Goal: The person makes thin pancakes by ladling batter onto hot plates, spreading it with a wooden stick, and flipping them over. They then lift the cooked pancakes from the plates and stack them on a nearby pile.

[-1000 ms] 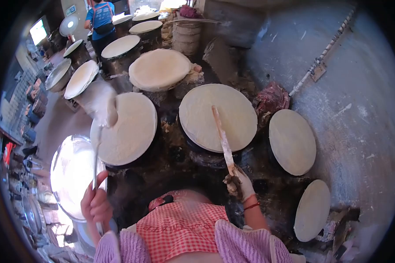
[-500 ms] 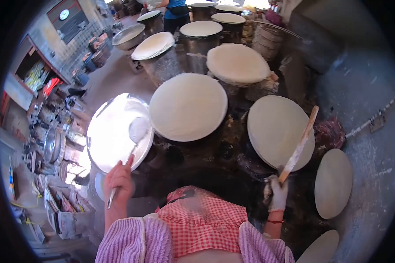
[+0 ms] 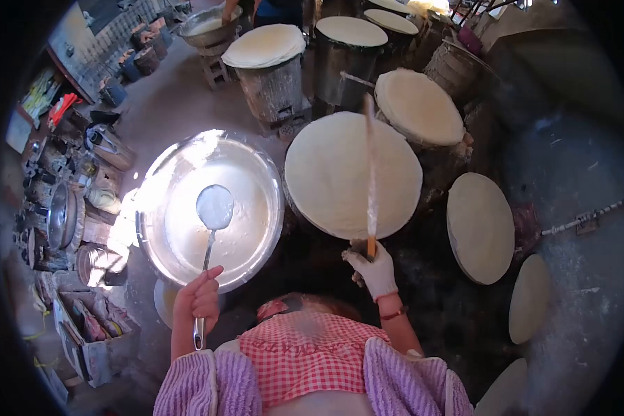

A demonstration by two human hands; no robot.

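A worker's left hand (image 3: pixel 200 299) grips a ladle (image 3: pixel 213 211) over the batter basin (image 3: pixel 263 239) at near left; the gloved right hand (image 3: pixel 373 270) holds a long spreader (image 3: pixel 371 173) across the nearest round griddle (image 3: pixel 333 173), already coated, like those beyond.

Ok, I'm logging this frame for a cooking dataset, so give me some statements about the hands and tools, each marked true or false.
1. The left hand holds a ladle over the metal basin. True.
2. The ladle bowl is empty. False: white batter fills it.
3. The right hand is bare. False: it wears a white glove.
4. The right hand holds a long stick lying across the nearest round griddle. True.
5. That griddle is bare dark metal. False: a pale sheet covers it.
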